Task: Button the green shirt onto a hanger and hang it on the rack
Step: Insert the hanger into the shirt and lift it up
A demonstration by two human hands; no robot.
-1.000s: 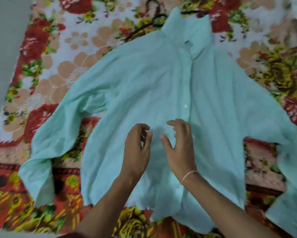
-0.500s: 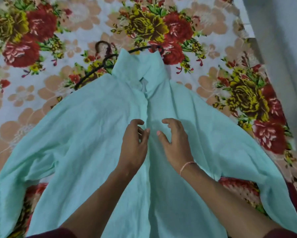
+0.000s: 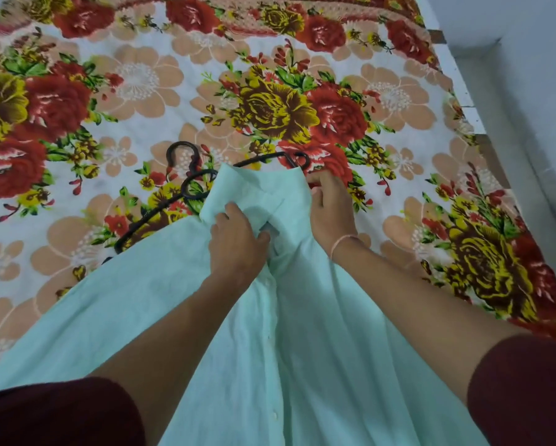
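**Position.** The green shirt [image 3: 206, 333] is lying front-up on the bed, with its placket [image 3: 272, 349] running away from the person toward the collar [image 3: 254, 185]. The lower placket is appearing closed. A gap is showing at the neck, between the hands.

**Hands.** The left hand [image 3: 238, 243] is gripping the left front just below the collar, with its fingers [image 3: 220, 225] curled into the cloth. The right hand [image 3: 330, 214] is holding the right collar edge and its fingers are curling over that edge. Whether they are also catching the hanger underneath cannot be told.

**Hanger.** The black hanger [image 3: 160, 214] is lying partly under the shirt. Its hook [image 3: 178, 152] and left arm are showing to the left of the collar, and its right end is poking out at the collar's far corner.

**Hazards.**
- The hook is sitting left of the neck opening. Fastening the top button in this position is likely to trap the hanger off-centre, so the shirt would hang lopsided or slip off one arm.
- The thin cloth is bunching under the left hand, and a button could go into the wrong hole.
- The exposed hanger end could snag the collar if it is pulled.

The floral bed sheet [image 3: 135, 85] is spreading beyond. The rack is not showing in this view.
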